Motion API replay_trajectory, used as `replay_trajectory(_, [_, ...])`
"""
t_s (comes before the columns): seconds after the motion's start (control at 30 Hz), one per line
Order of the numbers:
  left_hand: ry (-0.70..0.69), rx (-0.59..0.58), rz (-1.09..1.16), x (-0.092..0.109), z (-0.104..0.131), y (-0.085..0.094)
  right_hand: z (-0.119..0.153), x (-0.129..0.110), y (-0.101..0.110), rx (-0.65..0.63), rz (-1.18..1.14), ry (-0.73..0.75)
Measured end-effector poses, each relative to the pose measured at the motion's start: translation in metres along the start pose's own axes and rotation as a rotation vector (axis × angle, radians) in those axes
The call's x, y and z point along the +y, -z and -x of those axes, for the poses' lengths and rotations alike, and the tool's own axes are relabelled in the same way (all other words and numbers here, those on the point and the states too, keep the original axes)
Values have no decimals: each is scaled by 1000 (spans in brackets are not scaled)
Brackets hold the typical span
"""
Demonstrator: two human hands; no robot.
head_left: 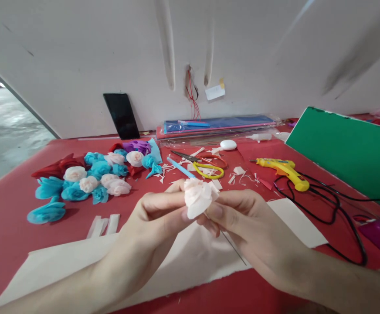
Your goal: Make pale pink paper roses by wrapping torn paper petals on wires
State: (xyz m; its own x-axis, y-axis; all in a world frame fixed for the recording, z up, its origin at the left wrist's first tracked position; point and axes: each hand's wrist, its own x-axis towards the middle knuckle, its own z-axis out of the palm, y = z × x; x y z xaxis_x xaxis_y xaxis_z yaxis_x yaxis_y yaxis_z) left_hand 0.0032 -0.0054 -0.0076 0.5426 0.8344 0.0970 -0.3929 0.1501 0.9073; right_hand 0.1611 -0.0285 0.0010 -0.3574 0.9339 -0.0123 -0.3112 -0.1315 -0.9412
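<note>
A pale pink paper flower (pixel 197 198) on a thin wire stem (pixel 234 249) is held up between my two hands. My left hand (pixel 154 231) pinches its petals from the left side. My right hand (pixel 249 231) grips the flower's base and right edge, and the stem slants down to the right beneath its fingers. Below the hands lies a long sheet of cream paper (pixel 59 266). Beyond the flower are scissors (pixel 209 170) with yellow and red handles and a light blue pen (pixel 181 167), among paper scraps.
Blue, pink, red and purple paper flowers (pixel 100 168) cluster at the left. Two cream strips (pixel 112 223) lie nearer. A yellow glue gun (pixel 284 169) with black cable, a white card (pixel 296 222) and a green board (pixel 347 152) are at the right. A phone (pixel 121 115) leans behind.
</note>
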Motion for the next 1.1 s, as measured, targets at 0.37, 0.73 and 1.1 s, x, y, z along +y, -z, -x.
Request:
replay_trajectory(0.37, [-34,127,-141,0,0,-2,0,3,-3,100,92,30])
replay_trajectory(0.73, [-10,156,-38,-8,-2,0,4,4,-6,208,388,214])
replay_trajectory(1.1, [-14,46,-57,-9,-1,2,5,11,-2,14,35,96])
